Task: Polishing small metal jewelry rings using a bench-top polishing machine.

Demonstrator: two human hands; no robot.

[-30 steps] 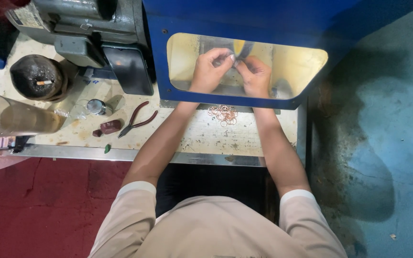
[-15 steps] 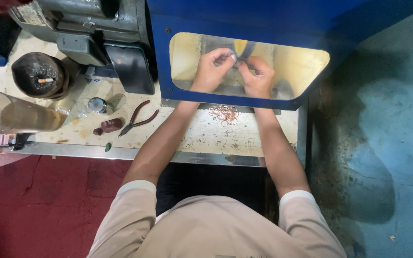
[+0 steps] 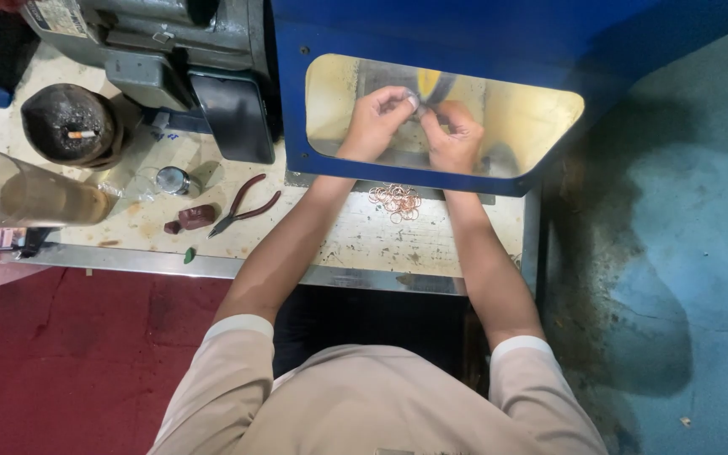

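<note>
small piece (image 3: 413,102) pinched by left hand (image 3: 377,122) & right hand (image 3: 452,139), copper rings (image 3: 396,200) on bench

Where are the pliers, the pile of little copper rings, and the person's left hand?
pliers (image 3: 244,205), head view, on the joint where the handles meet
copper rings (image 3: 396,200), head view, middle of the pile
left hand (image 3: 374,123), head view, back of the hand

Single head-worn view, straight down and fairly near, over workbench (image 3: 431,244) and blue hood (image 3: 549,34).

Whatever the left hand (image 3: 378,118) and right hand (image 3: 452,135) pinch together behind the blue hood's window (image 3: 499,109) is too tiny to make out. Grey machine (image 3: 145,34) gets cropped up top.
</note>
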